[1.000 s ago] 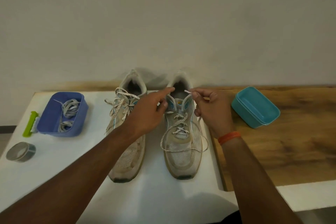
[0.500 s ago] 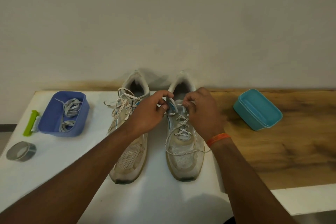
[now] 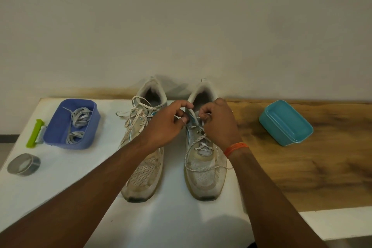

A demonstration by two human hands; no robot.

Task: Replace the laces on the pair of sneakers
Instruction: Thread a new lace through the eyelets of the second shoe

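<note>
Left hand (image 3: 164, 125): fingers (image 3: 184, 120) curled in, thumb and index pressed together on the old lace (image 3: 201, 143) at the top eyelets of the right sneaker (image 3: 205, 175). Right hand (image 3: 218, 125): fingers (image 3: 206, 116) also curled tight, pinching the same lace from the other side of the tongue. Exact strand each pinch holds can't be resolved; the hands cover the top eyelets.

Judgement: both hands sit at the collar because that's where the lace ends are, and unlacing starts from the top row down. Two-sided pinch lets each end be pulled out of its eyelet without dragging the shoe.

Lower crossings on the right sneaker are loose but threaded; one slack loop drapes across the toe box. So removal on this shoe looks early.

Left sneaker (image 3: 145, 177) stands just beside it, toes toward the person, speckled lace (image 3: 136, 119) untied and splayed over the collar, not yet pulled out.

Both shoes stand on the white part of the counter (image 3: 60, 183), heels to the wall.

Blue tray (image 3: 54, 133) at far left holds grey laces (image 3: 79, 117), likely the replacements, kept within left-hand reach. Beside it lies a green clip-like tool (image 3: 34, 137); nearer, a tape roll (image 3: 23, 164). Teal lidded box (image 3: 285, 123) sits on the wood section, well apart on the right, possibly for the old laces.
</note>
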